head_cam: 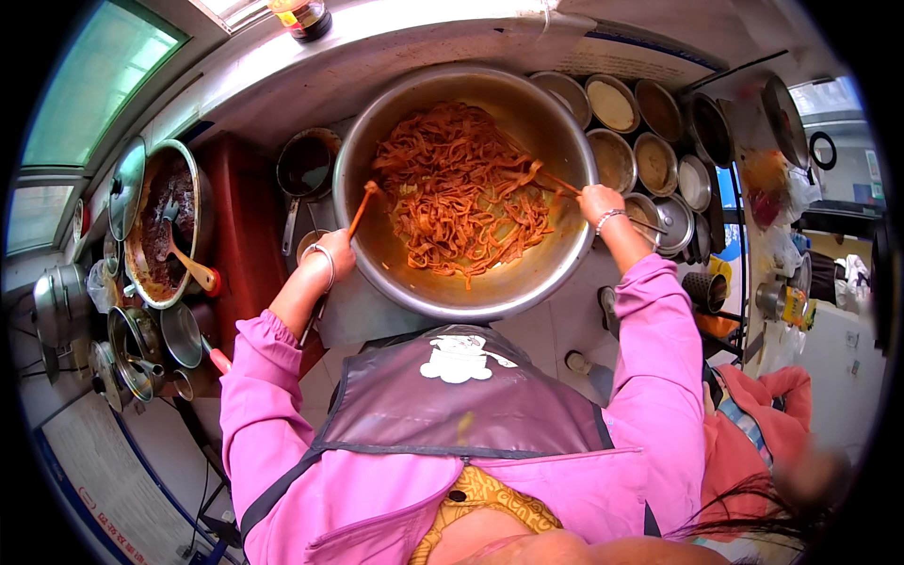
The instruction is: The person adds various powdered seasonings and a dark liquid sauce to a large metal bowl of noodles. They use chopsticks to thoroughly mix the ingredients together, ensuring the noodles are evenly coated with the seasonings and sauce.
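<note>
Before me stands a large round metal basin (417,300) holding a heap of flat strips of food (459,191) coated in reddish sauce. At the basin's left rim my left hand (335,258) is closed on a long thin wooden stick (361,210), its tip coated with sauce and just inside the rim. My right hand (599,205) grips another long stick (560,182) over the right rim; its tip touches the strips at the heap's upper right. Both shafts also stick out behind the hands. Whether each hand holds one stick or more, I cannot tell.
Left are a saucepan (305,164) with dark liquid and a large pot (201,212) of dark paste with a ladle (185,258). Several metal bowls of seasonings (610,104) stand at right. Another person in a red top (741,431) is at lower right. A bottle (305,20) stands on the ledge.
</note>
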Motion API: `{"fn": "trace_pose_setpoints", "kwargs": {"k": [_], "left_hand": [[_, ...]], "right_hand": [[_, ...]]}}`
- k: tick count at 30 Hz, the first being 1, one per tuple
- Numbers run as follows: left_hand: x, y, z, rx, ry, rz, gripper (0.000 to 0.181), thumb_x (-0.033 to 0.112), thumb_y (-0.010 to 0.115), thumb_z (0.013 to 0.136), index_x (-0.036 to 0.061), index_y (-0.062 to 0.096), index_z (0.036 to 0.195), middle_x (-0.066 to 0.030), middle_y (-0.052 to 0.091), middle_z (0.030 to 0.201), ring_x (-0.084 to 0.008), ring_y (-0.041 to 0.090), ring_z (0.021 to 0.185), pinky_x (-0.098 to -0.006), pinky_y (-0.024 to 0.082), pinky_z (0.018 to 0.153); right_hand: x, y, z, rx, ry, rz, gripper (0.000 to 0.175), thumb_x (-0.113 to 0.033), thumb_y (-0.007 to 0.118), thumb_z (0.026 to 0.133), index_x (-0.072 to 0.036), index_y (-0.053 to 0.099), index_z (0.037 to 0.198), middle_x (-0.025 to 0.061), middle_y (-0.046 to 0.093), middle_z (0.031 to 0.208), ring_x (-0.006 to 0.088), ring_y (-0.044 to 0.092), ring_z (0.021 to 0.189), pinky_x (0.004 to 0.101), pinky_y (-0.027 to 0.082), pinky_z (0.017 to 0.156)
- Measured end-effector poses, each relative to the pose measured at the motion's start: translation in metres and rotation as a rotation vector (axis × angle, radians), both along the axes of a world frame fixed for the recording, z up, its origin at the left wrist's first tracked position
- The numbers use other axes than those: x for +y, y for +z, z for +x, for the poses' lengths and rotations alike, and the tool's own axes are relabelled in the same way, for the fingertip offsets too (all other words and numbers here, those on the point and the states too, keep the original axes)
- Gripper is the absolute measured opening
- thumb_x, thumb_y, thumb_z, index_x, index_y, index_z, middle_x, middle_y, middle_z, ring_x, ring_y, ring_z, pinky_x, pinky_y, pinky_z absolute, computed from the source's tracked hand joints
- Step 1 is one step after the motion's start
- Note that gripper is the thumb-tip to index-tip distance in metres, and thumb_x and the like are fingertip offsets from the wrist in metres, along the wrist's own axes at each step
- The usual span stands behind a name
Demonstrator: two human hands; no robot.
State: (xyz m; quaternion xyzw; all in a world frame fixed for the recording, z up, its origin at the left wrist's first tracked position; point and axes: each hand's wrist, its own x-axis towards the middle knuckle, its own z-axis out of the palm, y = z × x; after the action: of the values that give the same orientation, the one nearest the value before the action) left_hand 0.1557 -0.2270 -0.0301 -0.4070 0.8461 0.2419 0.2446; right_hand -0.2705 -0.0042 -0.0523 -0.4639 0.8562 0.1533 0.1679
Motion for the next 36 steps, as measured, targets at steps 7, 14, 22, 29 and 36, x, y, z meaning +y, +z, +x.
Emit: {"fn": "trace_pose_setpoints", "kwargs": {"k": [7,14,22,29,36], "left_hand": [[0.070,-0.016,0.022,-0.083,-0.040,0.331,0.028,0.007,0.046,0.076,-0.0006,0.059,0.100,-0.0249,0.060,0.097,-0.0367,0.058,0.095,-0.0407,0.046,0.082],[0.073,-0.017,0.000,0.429,0.108,0.265,0.022,0.012,0.051,0.080,-0.0032,0.054,0.096,-0.0215,0.059,0.077,-0.0349,0.058,0.069,-0.0397,0.045,0.063],[0.005,-0.039,0.015,0.239,0.204,0.101,0.024,0.011,0.047,0.079,-0.0027,0.054,0.097,-0.0232,0.060,0.083,-0.0357,0.059,0.082,-0.0415,0.045,0.073],[-0.010,-0.075,-0.080,0.441,0.241,0.258,0.024,0.010,0.048,0.079,-0.0040,0.053,0.098,-0.0151,0.059,0.075,-0.0288,0.059,0.071,-0.0372,0.047,0.065],[0.033,0.022,-0.029,0.699,0.787,0.911,0.036,0.010,0.045,0.087,0.0014,0.039,0.121,0.0028,0.036,0.052,-0.0073,0.033,0.033,-0.0237,0.026,0.030]], "right_hand": [[0.059,-0.007,0.079,-0.198,0.218,0.263,0.023,-0.014,0.049,0.080,-0.004,0.067,0.089,0.0178,0.065,0.089,0.0308,0.064,0.086,0.0398,0.051,0.073],[0.017,-0.080,0.107,-0.551,-0.092,-0.281,0.037,-0.032,0.050,0.085,0.001,0.064,0.075,0.0248,0.059,0.076,0.0402,0.059,0.075,0.0467,0.046,0.070],[0.012,-0.019,-0.001,-0.260,-0.140,0.058,0.038,-0.032,0.050,0.085,0.003,0.064,0.089,0.0251,0.061,0.089,0.0380,0.060,0.088,0.0442,0.047,0.078],[-0.091,-0.112,0.045,-0.553,-0.047,-0.315,0.039,-0.032,0.050,0.085,0.004,0.063,0.078,0.0274,0.058,0.079,0.0419,0.058,0.080,0.0448,0.046,0.072],[-0.044,-0.067,0.050,-0.485,-0.021,-0.438,0.039,-0.032,0.051,0.084,0.004,0.061,0.072,0.0249,0.058,0.073,0.0405,0.057,0.073,0.0444,0.045,0.066]]}}
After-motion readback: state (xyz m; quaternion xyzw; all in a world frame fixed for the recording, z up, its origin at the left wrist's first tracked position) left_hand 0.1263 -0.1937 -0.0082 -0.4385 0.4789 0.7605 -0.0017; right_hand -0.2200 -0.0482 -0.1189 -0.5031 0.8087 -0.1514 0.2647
